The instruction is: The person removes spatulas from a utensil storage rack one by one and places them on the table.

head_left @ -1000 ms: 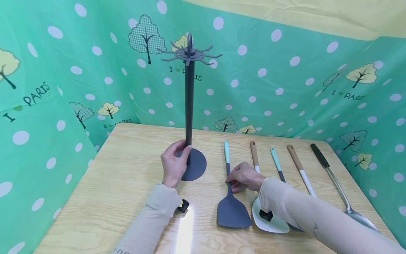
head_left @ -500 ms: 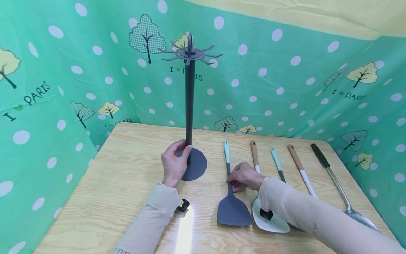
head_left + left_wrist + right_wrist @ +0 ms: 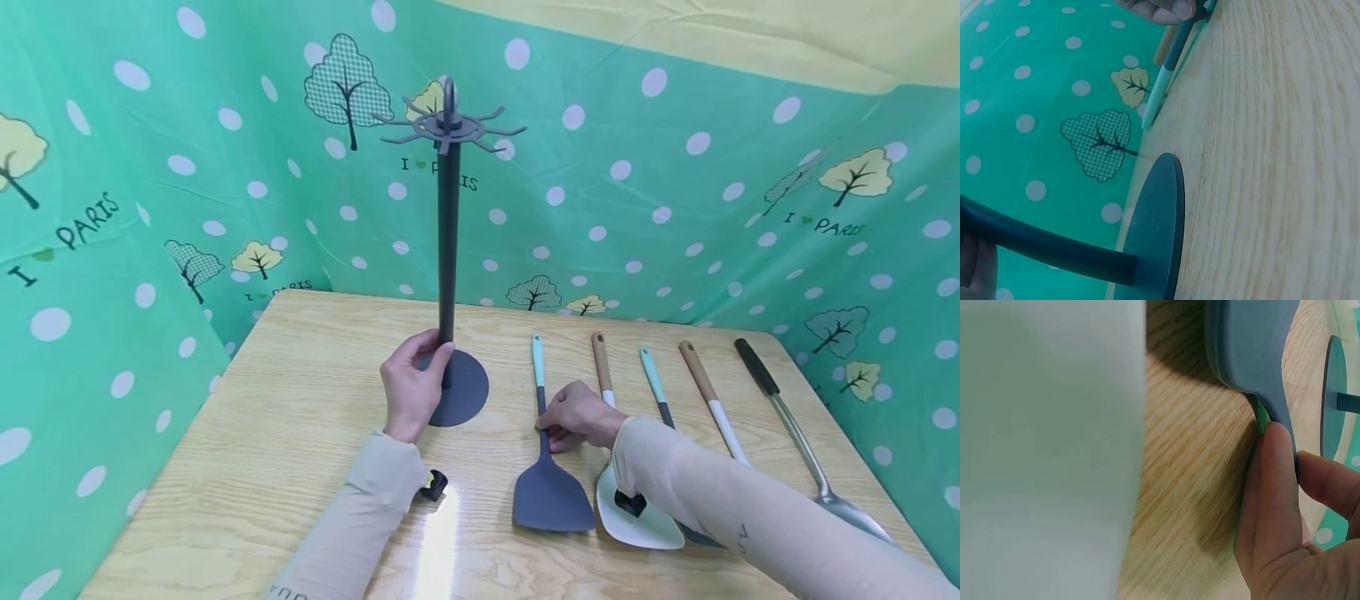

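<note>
A dark grey utensil stand (image 3: 447,242) rises from a round base, with a ring of hooks at its top. My left hand (image 3: 412,387) grips its pole low down, just above the base (image 3: 1159,225). To the right, a grey turner (image 3: 553,500) with a mint handle end lies lengthwise, blade toward me. My right hand (image 3: 579,417) pinches its shaft above the blade. In the right wrist view the thumb and fingers (image 3: 1275,487) close on the shaft from both sides, and a shadow falls on the wood beneath it.
Right of the turner lie a white turner (image 3: 637,521) with a brown handle end, a mint-ended grey utensil (image 3: 654,379), a brown-and-white handle (image 3: 708,392) and a metal ladle-like utensil (image 3: 795,433). A green patterned cloth (image 3: 600,208) hangs behind the wooden table (image 3: 300,400).
The grey turner has shifted very slightly in my right hand: its handle tip sits a touch lower and its blade edge a touch higher in the view. My left hand and the stand stay put.
</note>
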`<state>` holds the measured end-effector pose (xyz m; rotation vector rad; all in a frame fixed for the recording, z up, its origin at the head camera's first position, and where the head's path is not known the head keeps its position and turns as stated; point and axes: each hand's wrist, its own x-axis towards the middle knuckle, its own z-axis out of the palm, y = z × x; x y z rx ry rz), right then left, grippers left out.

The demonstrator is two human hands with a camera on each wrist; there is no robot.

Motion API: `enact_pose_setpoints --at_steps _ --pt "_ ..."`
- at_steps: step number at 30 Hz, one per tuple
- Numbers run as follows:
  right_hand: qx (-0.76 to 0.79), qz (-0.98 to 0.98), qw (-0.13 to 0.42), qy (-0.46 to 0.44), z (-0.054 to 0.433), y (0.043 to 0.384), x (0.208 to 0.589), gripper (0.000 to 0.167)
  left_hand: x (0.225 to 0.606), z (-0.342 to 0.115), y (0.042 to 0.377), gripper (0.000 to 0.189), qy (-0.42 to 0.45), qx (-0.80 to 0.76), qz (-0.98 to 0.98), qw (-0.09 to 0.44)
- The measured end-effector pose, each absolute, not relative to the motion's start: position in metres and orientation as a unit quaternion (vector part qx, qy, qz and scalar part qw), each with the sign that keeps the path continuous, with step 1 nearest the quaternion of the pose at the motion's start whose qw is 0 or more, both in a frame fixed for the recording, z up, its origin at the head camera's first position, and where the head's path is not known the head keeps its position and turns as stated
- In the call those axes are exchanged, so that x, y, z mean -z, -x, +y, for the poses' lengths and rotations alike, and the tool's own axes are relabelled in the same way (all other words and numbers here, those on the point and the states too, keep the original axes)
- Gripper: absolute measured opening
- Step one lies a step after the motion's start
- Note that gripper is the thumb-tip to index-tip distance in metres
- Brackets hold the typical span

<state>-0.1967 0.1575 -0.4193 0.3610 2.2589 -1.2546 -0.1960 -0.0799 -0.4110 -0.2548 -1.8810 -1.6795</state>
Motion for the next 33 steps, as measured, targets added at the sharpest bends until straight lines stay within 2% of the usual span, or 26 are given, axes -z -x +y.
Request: enact_pose_setpoints --at_steps 13,33 --pt "0.466 0.833 0.268 -0.131 0.161 0.197 0.417 0.011 0.413 -0.080 0.197 0.021 0.099 0.631 -0.707 0.304" --pt "0.507 0.814 0.272 -0.083 0.169 0.194 0.387 0.021 0.414 -0.079 0.197 0.020 0.094 0.626 -0.711 0.308"
